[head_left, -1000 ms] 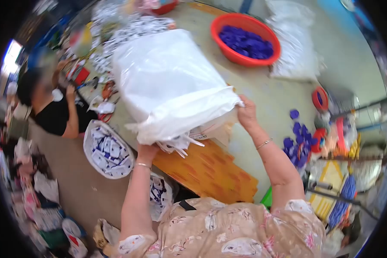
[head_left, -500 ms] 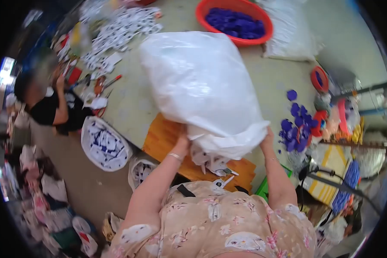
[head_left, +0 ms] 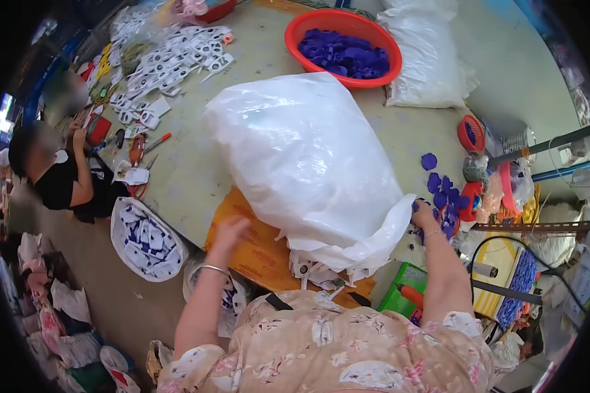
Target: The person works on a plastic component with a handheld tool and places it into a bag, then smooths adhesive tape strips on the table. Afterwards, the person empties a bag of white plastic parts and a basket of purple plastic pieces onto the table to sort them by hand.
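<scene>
A large, full white plastic bag [head_left: 308,157] lies on the table in front of me, its gathered mouth toward my body. White plastic parts [head_left: 314,272] spill from under that mouth. My left hand [head_left: 229,237] is off the bag, above an orange printed sheet [head_left: 246,252], its fingers smeared by motion. At the bag's right corner, beside scattered purple discs [head_left: 447,200], is my right hand [head_left: 425,216]. Its fingers are bent together, with a small dark purple bit at the fingertips that I cannot make out clearly.
A red basin [head_left: 390,72] of purple pieces and another white sack [head_left: 423,62] stand behind. White parts [head_left: 170,62] are heaped at far left, near a seated person [head_left: 62,170]. A filled white sack [head_left: 121,229] stands on the floor; a green tray [head_left: 393,295] is at right.
My left hand has let go of the bag and moved left. My right hand has shifted right, to the bag's corner by the purple discs. The bag has settled lower, toward me.
</scene>
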Motion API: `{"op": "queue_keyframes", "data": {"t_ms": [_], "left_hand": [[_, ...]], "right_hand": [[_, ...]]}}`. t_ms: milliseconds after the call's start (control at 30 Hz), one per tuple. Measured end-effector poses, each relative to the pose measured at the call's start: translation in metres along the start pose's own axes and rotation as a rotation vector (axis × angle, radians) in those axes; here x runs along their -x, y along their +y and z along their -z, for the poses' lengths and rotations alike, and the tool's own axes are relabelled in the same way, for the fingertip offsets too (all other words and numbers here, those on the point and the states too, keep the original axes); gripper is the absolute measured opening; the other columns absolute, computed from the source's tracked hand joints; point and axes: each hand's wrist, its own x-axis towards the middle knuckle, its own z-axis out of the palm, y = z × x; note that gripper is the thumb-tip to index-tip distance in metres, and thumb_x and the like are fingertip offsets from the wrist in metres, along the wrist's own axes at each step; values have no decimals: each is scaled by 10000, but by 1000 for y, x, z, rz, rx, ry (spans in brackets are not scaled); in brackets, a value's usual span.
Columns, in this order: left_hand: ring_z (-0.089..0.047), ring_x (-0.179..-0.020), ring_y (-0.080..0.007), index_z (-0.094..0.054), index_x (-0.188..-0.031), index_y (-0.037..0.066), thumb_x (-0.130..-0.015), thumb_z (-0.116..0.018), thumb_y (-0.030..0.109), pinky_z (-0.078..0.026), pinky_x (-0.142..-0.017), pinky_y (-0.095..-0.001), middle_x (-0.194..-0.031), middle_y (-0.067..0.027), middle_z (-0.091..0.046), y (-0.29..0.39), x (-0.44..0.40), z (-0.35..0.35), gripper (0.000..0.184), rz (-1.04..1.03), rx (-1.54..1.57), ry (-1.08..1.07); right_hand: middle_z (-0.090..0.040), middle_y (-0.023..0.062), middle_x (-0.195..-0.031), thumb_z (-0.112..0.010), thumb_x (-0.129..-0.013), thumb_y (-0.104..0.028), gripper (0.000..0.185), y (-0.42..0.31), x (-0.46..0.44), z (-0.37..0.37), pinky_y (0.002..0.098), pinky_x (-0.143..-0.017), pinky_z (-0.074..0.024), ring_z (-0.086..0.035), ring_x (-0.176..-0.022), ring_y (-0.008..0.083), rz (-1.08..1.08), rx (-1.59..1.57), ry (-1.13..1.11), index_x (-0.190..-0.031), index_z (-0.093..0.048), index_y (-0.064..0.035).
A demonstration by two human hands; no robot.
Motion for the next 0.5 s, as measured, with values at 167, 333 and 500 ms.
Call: {"op": "queue_keyframes", "data": {"t_ms": [167,333,500], "left_hand": [[-580,-1055,-271,-460,-1407,68,-925,-578,520,-476,-879,-442,-1230,-96,-571,27,-80,83,671,-240,365,148],[-576,-1137,-298,-453,-1440,92,-950,-493,584,-460,-974,-464,-1320,-104,-572,124,-112,47,696,-193,741,128],[-547,-1237,-265,-449,-1434,64,-994,-424,543,-482,-1034,-417,-1380,-102,-548,115,-138,18,651,-409,846,-33]], "right_hand": [[-690,198,-828,-553,-898,-305,348,-57,-86,64,462,-683,-471,-643,-798,383,-18,-255,379,-917,-663,26],[-656,114,-961,-505,-926,-449,486,-246,-138,117,372,-795,-449,-577,-883,220,69,-694,93,-989,-648,11],[-637,174,-1262,-432,-955,-621,726,-312,-206,98,393,-984,-449,-586,-1174,278,-47,-773,-118,-1309,-606,-12]]}}
